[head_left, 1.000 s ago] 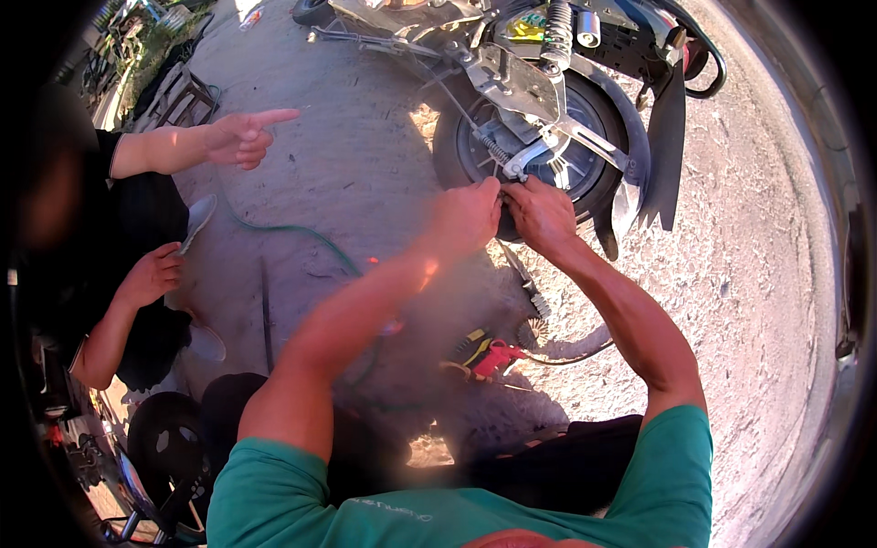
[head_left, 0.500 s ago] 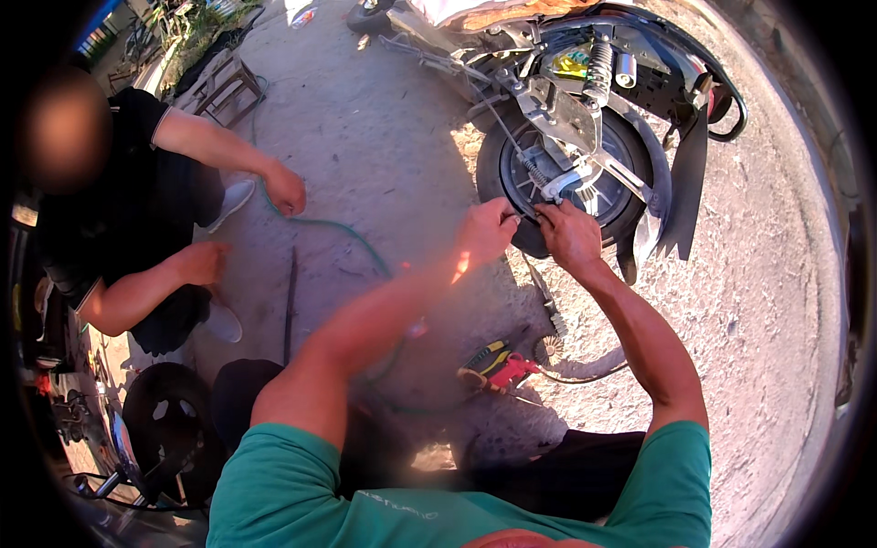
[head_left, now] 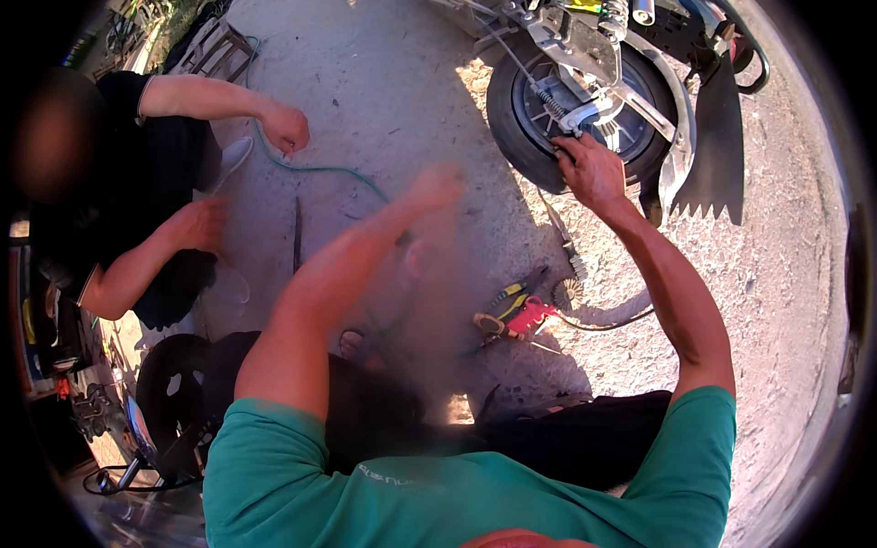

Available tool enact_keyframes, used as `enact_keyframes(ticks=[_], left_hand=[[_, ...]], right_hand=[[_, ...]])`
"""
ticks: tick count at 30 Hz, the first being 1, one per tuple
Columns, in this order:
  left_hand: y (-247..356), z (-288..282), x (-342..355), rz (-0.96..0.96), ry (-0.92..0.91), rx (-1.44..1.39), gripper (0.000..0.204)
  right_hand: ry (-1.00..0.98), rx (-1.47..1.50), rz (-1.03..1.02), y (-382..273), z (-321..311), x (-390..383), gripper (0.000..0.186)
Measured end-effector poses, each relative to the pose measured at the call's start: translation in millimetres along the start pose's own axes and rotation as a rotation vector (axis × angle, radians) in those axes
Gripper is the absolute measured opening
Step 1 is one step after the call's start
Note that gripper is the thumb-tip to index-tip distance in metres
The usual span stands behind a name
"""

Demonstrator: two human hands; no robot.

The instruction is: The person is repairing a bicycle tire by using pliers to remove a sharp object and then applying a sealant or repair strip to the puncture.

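Observation:
My right hand (head_left: 596,172) is at the near edge of a scooter's rear wheel, its fingers closed beside the black tyre (head_left: 512,137). What they pinch, if anything, is too small to name. The wheel's spoked hub (head_left: 626,128) and a silver lever arm (head_left: 592,111) lie just beyond the fingertips. Away from the wheel, over the ground to its left, is my left hand (head_left: 437,189). It is smeared by motion, so its fingers cannot be made out.
Yellow-and-black-handled pliers (head_left: 508,294), a red-handled tool (head_left: 530,316) and a round ridged part (head_left: 567,293) lie before me. A green hose (head_left: 329,168) crosses the ground. At left, another person's hand (head_left: 285,128) reaches out. A wooden stool (head_left: 215,50) stands behind.
My left hand has left the wheel and moved left. My right hand stays at the wheel. The view has shifted, so the wheel sits higher in the picture.

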State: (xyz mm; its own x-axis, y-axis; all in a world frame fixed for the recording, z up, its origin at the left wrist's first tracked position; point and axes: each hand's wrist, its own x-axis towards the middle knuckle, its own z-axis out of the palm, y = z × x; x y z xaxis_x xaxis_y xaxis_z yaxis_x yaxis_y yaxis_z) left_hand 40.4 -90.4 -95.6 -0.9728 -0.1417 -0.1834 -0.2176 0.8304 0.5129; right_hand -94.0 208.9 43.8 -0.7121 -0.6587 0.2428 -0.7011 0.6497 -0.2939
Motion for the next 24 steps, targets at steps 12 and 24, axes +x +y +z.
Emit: enact_keyframes(ticks=[12, 24], left_hand=[[-56, -92, -70, -0.091, -0.730, 0.360, 0.027], [91, -52, -95, 0.343, -0.783, 0.296, 0.035]], right_hand=[[0.034, -0.022, -0.008, 12, 5, -8, 0.027], [0.033, -0.044, -0.094, 23, 13, -8, 0.034]])
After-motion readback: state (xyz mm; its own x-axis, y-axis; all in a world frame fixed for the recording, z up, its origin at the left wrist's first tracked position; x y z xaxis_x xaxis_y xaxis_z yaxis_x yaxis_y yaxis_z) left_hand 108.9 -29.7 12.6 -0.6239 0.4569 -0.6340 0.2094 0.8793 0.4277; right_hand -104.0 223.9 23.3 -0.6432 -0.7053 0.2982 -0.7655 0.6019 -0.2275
